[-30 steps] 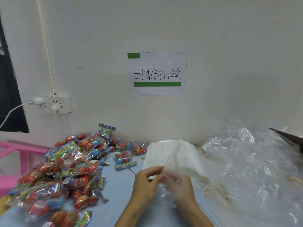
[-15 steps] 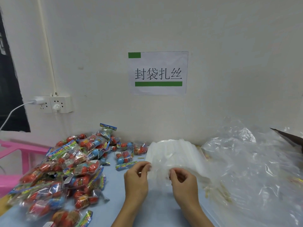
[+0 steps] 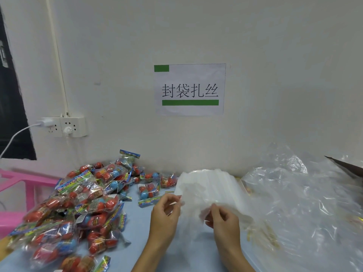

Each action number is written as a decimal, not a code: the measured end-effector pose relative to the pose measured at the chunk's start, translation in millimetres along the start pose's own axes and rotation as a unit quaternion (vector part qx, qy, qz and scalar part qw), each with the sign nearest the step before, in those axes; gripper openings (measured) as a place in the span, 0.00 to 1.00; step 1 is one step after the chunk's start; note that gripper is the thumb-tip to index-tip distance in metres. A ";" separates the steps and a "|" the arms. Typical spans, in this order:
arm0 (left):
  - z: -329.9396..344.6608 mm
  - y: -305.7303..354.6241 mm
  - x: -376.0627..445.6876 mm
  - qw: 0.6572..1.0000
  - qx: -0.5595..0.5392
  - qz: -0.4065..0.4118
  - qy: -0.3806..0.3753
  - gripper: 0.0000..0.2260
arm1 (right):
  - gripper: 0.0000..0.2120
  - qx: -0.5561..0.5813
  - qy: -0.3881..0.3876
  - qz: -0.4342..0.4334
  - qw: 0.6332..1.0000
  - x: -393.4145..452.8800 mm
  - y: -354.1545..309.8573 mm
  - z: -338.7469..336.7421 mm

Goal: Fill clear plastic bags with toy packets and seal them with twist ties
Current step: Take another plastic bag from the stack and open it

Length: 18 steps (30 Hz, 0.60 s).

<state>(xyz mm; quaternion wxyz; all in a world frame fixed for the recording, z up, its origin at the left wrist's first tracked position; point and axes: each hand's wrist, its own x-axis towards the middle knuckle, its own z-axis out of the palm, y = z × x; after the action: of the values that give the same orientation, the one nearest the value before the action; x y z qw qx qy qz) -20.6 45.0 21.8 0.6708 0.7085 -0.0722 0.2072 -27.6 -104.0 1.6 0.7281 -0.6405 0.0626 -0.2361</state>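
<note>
A single clear bag [image 3: 193, 205] is held up between the two hands just above the pale blue counter [image 3: 137, 242]; it looks empty, though the film is thin and blurred against what lies behind it. The left hand [image 3: 165, 216] has its thumb and forefinger pinched together on the bag's left edge, the other fingers [image 3: 177, 201] loosely curled behind them. The right hand [image 3: 223, 220] pinches the bag's lower right part, fingers bent inward with the knuckles turned up. Both wrists come in from the near edge, the hands close together but not touching. Directly beyond the fingertips lies a flat stack of clear bags [image 3: 210, 181], its far edge close to the wall [image 3: 275, 75]. To the left of the left hand's fingers spreads a heap of toy packets [image 3: 78, 205], each a small cellophane bag holding red and blue egg-shaped toys under a printed header card; one packet [image 3: 148, 193] lies apart from the heap, just beyond and left of the left hand. To the right of the right hand's fingers a large crumpled sheet of clear plastic [image 3: 306, 205] covers the counter, and gold twist ties [image 3: 263, 234] show through it, near the right wrist. On the wall above the fingers hangs a paper sign [image 3: 190, 89] with green bars, and far to the left a socket strip [image 3: 64, 127] with a white charger plugged in.
</note>
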 end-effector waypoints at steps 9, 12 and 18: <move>8.3 6.4 -5.7 0.991 -0.051 -0.055 -0.115 0.13 | 0.05 -0.009 -0.156 0.018 0.987 -9.8 -5.9 5.9; 8.1 3.8 -4.3 0.995 0.009 -0.048 -0.086 0.12 | 0.05 -0.047 -0.144 0.002 0.988 -11.1 -6.9 4.8; 5.7 -1.8 -5.5 0.989 0.042 -0.058 -0.127 0.11 | 0.12 -0.068 -0.120 -0.027 0.990 -9.0 -4.3 0.9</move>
<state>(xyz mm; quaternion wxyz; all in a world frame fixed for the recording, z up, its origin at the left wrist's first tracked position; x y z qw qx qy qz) -23.8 38.7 17.9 0.6367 0.7595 -0.1073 0.0789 -36.3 -99.7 4.1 0.6782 -0.7138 -0.0266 -0.1726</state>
